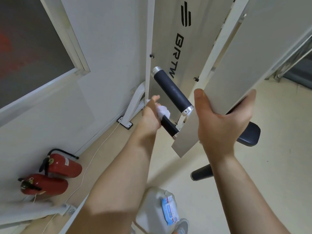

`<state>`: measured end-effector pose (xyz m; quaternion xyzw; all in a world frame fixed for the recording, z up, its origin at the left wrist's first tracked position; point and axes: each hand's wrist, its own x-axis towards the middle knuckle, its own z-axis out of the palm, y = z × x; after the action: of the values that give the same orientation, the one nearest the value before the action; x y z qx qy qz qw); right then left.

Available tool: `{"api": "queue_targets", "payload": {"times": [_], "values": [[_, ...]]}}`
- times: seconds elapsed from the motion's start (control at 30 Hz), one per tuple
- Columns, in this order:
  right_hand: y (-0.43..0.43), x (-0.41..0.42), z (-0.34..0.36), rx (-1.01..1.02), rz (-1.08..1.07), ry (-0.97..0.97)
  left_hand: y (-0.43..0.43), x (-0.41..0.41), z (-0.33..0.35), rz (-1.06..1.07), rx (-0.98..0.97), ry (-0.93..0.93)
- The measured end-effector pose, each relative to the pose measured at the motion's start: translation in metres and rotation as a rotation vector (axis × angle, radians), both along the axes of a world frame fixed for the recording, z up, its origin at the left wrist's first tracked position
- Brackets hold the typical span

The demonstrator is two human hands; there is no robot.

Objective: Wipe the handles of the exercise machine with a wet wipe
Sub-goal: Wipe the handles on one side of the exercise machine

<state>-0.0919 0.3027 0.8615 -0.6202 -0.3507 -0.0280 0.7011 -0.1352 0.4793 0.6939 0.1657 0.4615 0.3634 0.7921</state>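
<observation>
A white exercise machine has a flat metal lever arm [236,78] running down from the upper right. Two black handles stick out of it to the left. The upper handle [172,91] is bare, with silver end caps. My left hand [150,117] grips the lower handle [168,127] with a crumpled white wet wipe [163,111] wrapped round it. My right hand [221,122] holds the lever arm's lower end, thumb on its front and fingers curled behind.
A white jug with a pack of wet wipes [169,210] on top stands on the floor below my arms. Two red fire extinguishers [55,174] lie by the wall at the left, beside a thin white cable. A black seat pad [248,135] and a black roller [201,173] sit to the right.
</observation>
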Motion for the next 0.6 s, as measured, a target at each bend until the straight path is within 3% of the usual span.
{"api": "queue_targets", "payload": {"times": [0.07,0.13,0.33,0.43,0.5,0.6], "values": [[0.001,-0.003,0.000,0.010,-0.005,-0.008,-0.007,-0.008,0.000,0.048,0.043,-0.113],[0.000,-0.004,-0.001,0.018,-0.011,-0.030,-0.022,-0.009,-0.009,0.021,-0.036,-0.262],[-0.003,0.004,-0.001,0.009,0.010,-0.053,-0.078,0.007,-0.015,-0.209,-0.061,-0.170],[-0.004,0.004,-0.001,0.001,0.011,-0.027,-0.072,0.010,-0.006,-0.209,-0.160,-0.125],[-0.004,0.001,-0.001,-0.006,0.004,-0.011,-0.046,0.008,-0.005,-0.076,-0.175,-0.091],[-0.003,-0.003,0.000,-0.008,0.007,0.001,-0.019,-0.010,-0.002,-0.052,-0.124,-0.214]]}}
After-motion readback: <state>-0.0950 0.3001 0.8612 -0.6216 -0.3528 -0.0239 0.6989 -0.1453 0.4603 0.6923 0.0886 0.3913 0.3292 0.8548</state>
